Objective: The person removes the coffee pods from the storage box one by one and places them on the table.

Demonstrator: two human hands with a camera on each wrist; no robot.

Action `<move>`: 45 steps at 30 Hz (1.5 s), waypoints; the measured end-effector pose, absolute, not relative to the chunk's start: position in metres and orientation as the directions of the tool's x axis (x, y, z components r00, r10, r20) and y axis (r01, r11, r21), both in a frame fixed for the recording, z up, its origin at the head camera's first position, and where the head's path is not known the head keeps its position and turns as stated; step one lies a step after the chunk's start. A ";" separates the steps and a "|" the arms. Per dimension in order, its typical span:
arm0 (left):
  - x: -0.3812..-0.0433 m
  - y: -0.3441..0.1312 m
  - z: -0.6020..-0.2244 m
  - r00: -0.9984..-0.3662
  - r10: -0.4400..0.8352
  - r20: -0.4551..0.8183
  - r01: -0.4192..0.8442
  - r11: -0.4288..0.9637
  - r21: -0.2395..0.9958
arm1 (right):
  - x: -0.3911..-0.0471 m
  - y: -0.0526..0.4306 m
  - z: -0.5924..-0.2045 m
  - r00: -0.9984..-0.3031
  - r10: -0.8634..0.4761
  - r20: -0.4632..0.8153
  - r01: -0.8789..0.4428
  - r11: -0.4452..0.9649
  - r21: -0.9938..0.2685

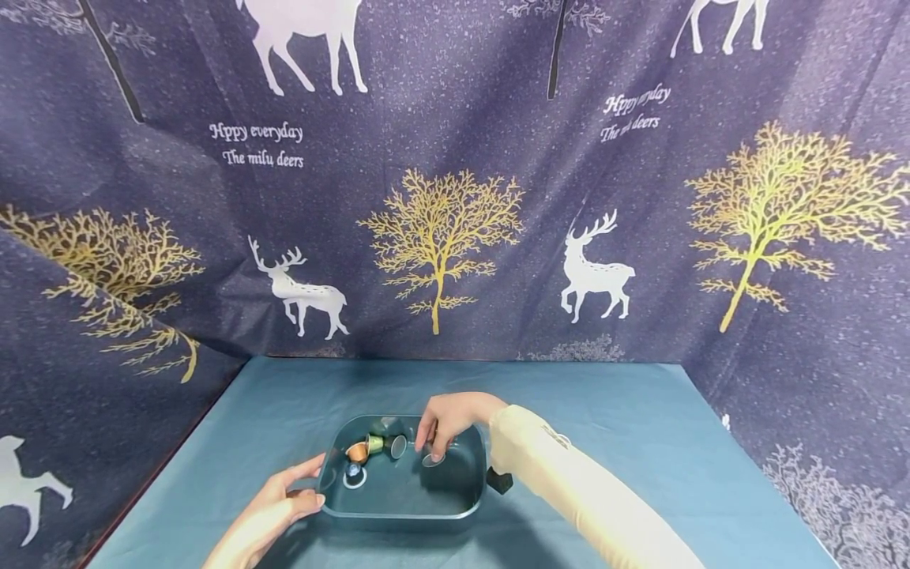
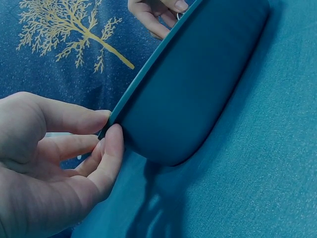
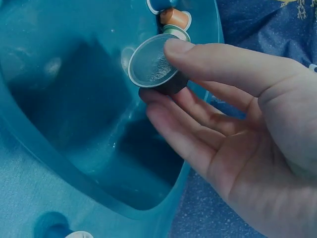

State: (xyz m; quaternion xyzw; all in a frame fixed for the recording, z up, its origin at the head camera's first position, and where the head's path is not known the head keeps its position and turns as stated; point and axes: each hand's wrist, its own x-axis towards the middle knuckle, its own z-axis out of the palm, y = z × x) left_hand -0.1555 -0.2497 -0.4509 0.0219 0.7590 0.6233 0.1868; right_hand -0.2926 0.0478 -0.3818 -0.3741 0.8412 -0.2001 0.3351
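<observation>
My right hand (image 1: 455,419) is over the right half of a blue-green tub (image 1: 398,515). Between its thumb and fingers it pinches a dark coffee capsule (image 3: 154,64), foil lid facing the camera in the right wrist view. At the tub's left end, my left hand (image 2: 54,158) pinches the rim with thumb and fingertips. Inside the tub's left part lie a blue capsule (image 1: 354,474), an orange capsule (image 1: 358,453), a green capsule (image 1: 374,444) and a dark capsule (image 1: 396,447) showing its foil lid.
Blue cloth (image 1: 611,419) covers the table, and a printed curtain (image 1: 455,118) hangs behind it. Outside the tub, a small white-rimmed item (image 3: 79,234) is cut off by the right wrist view's lower edge. A black block (image 1: 500,480) shows beside the right sleeve.
</observation>
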 end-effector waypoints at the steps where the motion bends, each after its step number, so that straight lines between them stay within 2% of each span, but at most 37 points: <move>1: -0.155 -0.250 -0.451 -0.929 0.266 -0.256 -0.200 0.220 0.955 | -0.293 0.048 -0.382 -0.498 -0.765 -0.407 -0.503 0.638 -0.584; 15: -0.156 -0.250 -0.451 -0.929 0.260 -0.263 -0.206 0.226 0.952 | -0.290 0.056 -0.378 -0.590 -0.748 -0.304 -0.524 0.641 -0.561; 23: -0.156 -0.250 -0.452 -0.930 0.262 -0.257 -0.202 0.220 0.954 | -0.290 0.060 -0.379 -0.553 -0.782 -0.288 -0.512 0.591 -0.624; 31: -0.155 -0.249 -0.451 -0.930 0.266 -0.253 -0.202 0.206 0.957 | -0.286 0.069 -0.380 -0.569 -0.795 -0.212 -0.514 0.544 -0.663; 45: -0.155 -0.248 -0.450 -0.928 0.261 -0.266 -0.218 0.199 0.955 | -0.281 0.096 -0.384 -0.681 -0.727 -0.093 -0.461 0.524 -0.716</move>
